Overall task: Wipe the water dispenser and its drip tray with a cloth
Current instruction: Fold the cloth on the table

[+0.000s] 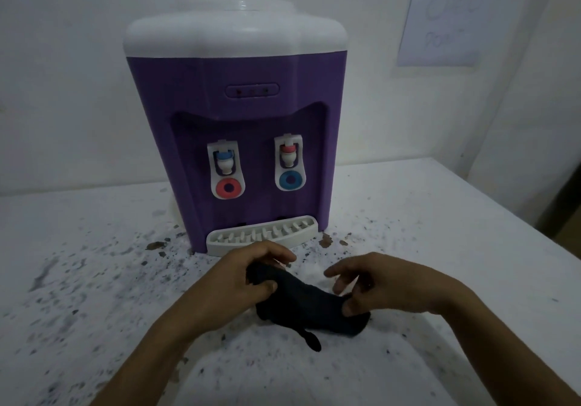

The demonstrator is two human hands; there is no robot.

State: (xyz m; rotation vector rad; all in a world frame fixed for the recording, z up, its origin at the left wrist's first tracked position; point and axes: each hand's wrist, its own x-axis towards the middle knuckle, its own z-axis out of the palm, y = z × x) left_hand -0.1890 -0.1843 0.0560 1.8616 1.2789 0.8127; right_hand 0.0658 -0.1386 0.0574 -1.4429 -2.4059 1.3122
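A purple water dispenser (pixel 239 116) with a white top stands at the back of a white table, two taps in its front recess. Its white slotted drip tray (pixel 262 236) juts out at the base. Just in front of the tray I hold a dark cloth (pixel 306 306) between both hands, a little above the table. My left hand (pixel 245 275) grips the cloth's left end, close to the tray's front edge. My right hand (pixel 382 286) pinches the cloth's right end with thumb and finger, its other fingers spread.
The white table (pixel 94 279) is speckled with dark chipped spots around the dispenser. A white wall stands behind, with a sheet of paper (pixel 440 25) stuck on the right wall. The table's right edge (pixel 515 226) runs diagonally beside a dark gap.
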